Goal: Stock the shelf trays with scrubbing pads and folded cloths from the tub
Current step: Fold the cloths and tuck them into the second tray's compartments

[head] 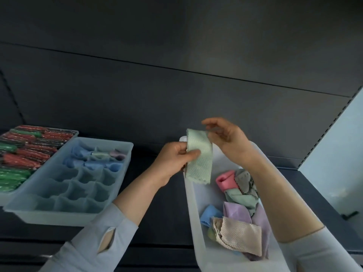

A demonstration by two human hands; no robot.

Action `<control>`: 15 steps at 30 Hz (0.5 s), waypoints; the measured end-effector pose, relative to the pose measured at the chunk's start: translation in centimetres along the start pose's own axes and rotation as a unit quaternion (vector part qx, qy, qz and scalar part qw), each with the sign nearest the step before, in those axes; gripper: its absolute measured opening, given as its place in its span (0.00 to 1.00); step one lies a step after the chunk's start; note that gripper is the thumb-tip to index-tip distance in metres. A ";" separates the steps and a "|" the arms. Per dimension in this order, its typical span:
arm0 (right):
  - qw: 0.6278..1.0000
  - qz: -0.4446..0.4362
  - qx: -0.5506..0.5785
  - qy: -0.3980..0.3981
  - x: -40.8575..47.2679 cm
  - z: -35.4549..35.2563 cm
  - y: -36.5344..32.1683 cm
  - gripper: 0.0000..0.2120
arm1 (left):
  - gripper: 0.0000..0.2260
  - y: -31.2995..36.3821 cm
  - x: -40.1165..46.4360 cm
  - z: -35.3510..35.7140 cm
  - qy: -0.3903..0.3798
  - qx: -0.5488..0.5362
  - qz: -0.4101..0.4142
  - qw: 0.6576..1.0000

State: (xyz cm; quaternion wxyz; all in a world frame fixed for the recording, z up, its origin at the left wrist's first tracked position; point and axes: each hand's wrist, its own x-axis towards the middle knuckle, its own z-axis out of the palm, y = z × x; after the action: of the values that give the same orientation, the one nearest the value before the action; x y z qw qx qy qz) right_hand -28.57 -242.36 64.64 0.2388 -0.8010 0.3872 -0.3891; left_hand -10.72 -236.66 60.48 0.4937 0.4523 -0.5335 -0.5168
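Green cloth (pixel 199 154): pale mint strip with a woven, waffled texture and pinked lower edge, held upright above the far end of the white tub (pixel 193 205).
Left hand (pixel 172 158): thumb and curled fingers pinch the strip's middle from the tub's left side.
Right hand (pixel 225 136): fingertips pinch the strip's top corner (the other fingers arch loosely above).
Tub contents: crumpled cloths, namely a pink roll (pixel 225 180), grey, green, lilac, blue, and a beige mesh piece (pixel 239 235) nearest the camera.
Divided tray (pixel 64 214): pale blue plastic, left of the tub, with scalloped cells; the far cells hold rolled blue, green and lilac cloths.
Pad tray (pixel 75 132): further left of the tub, packed with glossy red and green scrubbing pads (pixel 25 152).
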 end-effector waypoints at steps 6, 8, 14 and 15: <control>0.997 -0.071 0.020 -0.035 -2.4 3.1 -0.5 0.27 | 0.05 1.3 -1.2 -3.3 0.072 -0.210 -0.075 0.972; 0.994 -0.098 0.019 -0.036 -2.6 4.7 -1.3 0.26 | 0.05 1.5 -1.6 -4.3 0.077 -0.244 -0.087 0.963; 0.994 -0.102 0.047 0.011 -2.1 7.4 -4.0 0.07 | 0.07 1.5 -2.6 -6.3 0.067 -0.251 -0.088 0.962; 0.996 -0.079 0.052 0.006 -2.0 7.7 -4.3 0.06 | 0.07 1.5 -2.7 -6.5 0.068 -0.241 -0.079 0.965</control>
State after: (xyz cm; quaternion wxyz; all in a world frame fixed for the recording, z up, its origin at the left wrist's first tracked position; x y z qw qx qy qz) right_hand -21.28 -237.61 62.21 0.2466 -0.8133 0.3037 -0.4307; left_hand -3.89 -234.56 61.66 0.5806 0.3948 -0.3215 -0.6354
